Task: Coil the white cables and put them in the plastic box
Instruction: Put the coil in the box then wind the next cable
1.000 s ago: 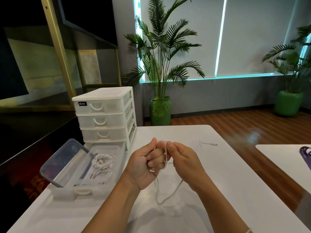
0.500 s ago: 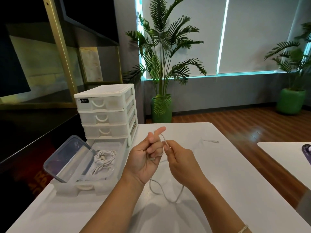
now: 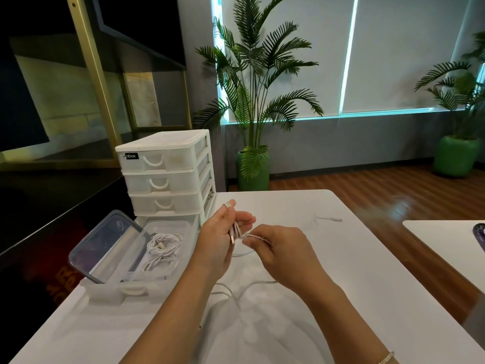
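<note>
My left hand point(image 3: 219, 239) holds several loops of a white cable point(image 3: 237, 230) upright above the white table, with one loop over the raised fingertip. My right hand point(image 3: 282, 252) pinches the same cable just to the right of the loops. The loose tail point(image 3: 231, 291) trails down onto the table below both hands. Left of my hands lies the clear plastic box point(image 3: 183, 232) with two coiled white cables point(image 3: 160, 249) inside. Its clear lid point(image 3: 110, 246) leans tilted at the box's left side.
A white drawer unit point(image 3: 168, 174) stands behind the box, and the box rests in its pulled-out bottom drawer point(image 3: 126, 291). A small white item point(image 3: 329, 219) lies on the table to the far right. A second white table point(image 3: 446, 243) stands at the right.
My hands have wound more cable into the loops in my left hand. My right hand has moved right and lower, and the hanging tail is shorter.
</note>
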